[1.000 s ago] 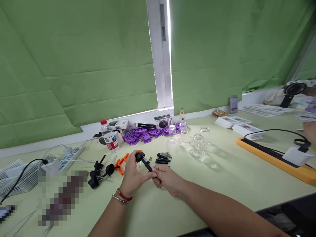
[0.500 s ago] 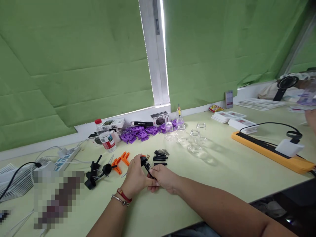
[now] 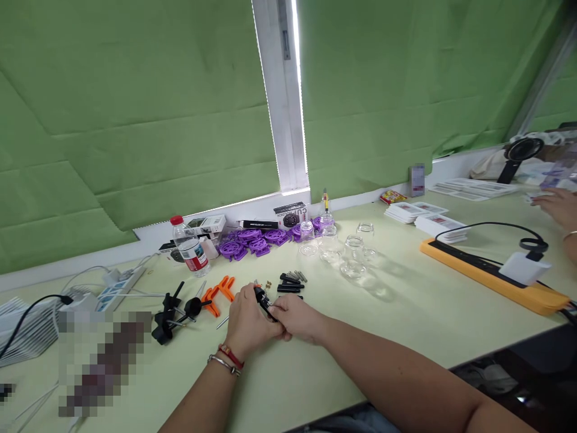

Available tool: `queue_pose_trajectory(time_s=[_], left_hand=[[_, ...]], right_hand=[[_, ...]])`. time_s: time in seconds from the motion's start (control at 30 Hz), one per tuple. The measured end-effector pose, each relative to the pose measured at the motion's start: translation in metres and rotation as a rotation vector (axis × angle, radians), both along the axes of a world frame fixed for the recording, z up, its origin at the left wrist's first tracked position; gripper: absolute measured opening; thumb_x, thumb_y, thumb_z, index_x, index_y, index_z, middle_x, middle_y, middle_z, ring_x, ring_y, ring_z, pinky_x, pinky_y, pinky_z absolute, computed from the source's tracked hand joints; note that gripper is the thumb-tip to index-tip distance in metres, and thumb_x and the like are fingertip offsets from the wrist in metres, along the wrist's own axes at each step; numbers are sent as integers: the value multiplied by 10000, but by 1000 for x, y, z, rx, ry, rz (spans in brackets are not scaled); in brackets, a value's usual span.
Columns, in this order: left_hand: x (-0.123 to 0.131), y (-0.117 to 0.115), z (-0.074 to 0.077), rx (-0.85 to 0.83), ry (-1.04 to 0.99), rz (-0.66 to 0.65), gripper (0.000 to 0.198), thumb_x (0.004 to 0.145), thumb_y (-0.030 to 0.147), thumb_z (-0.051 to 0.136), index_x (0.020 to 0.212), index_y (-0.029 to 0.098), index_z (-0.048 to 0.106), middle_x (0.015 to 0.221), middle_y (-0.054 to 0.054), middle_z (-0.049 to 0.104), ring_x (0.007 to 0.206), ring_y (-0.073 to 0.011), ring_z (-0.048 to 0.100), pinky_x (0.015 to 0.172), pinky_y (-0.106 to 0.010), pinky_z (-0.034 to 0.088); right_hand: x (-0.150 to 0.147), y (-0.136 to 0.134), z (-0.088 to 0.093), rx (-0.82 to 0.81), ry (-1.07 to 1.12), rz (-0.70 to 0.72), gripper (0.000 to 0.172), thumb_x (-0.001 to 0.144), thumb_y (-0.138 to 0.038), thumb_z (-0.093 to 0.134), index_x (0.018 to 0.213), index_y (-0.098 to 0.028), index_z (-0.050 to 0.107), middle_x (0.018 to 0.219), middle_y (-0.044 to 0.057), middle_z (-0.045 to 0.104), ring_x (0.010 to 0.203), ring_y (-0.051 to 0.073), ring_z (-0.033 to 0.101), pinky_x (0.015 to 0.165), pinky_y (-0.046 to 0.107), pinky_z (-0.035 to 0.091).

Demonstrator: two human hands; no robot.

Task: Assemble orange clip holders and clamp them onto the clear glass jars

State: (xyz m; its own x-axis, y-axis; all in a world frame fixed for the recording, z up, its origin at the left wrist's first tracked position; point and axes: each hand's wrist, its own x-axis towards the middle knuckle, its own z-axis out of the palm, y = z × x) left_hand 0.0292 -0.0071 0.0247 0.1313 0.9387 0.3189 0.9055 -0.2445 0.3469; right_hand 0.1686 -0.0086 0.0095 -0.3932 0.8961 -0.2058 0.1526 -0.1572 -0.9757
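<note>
Near the table's front, my left hand (image 3: 247,317) is closed around a black plastic part (image 3: 262,297) with small metal pieces on it. My right hand (image 3: 295,315) pinches the lower end of the same part, its fingertips meeting the left ones. The part's exact kind and its lower end are hidden by my fingers. Just beyond my hands lie several black tubes (image 3: 289,288), small springs (image 3: 298,276) and tiny brass-coloured pieces (image 3: 268,284). Orange plastic pieces (image 3: 219,294) and black assemblies with metal rods (image 3: 174,314) lie left of my left hand.
Several clear glass jars (image 3: 354,258) stand beyond my right hand. Purple plastic pieces (image 3: 252,242) line the back beside a red-capped bottle (image 3: 191,248). An orange power strip (image 3: 487,273) lies to the right, a white one (image 3: 121,290) to the left. Another person's hand (image 3: 559,207) is at far right.
The black part has tilted slightly between my hands, and my right hand has shifted a little closer to the left. The other person's hand has come further into view at the right.
</note>
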Motion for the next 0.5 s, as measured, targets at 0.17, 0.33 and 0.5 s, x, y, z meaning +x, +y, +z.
queue_pose_trajectory(time_s=[0.17,0.33,0.5], left_hand=[[-4,5,-1,-3,14,32,775,451,562,715,1061,151,471,1020,-121,568,992,-314,551,835,-396,432],[-3,6,-5,19,37,27,634,469,480,718,980,180,492,955,-97,586,940,-299,570,777,-370,431],[0,5,-5,10,77,34,520,505,459,698,901,196,486,877,-82,595,870,-286,586,712,-346,413]], right_hand=[[12,5,-7,142,-80,-122,118,843,-217,481,776,-163,562,684,6,561,514,98,508,453,206,391],[10,-1,-6,489,-301,-95,171,811,-130,480,741,-150,635,739,32,552,690,139,511,622,238,377],[8,-5,-3,601,-386,-90,297,837,-96,447,1001,-181,680,946,76,552,809,162,518,690,243,373]])
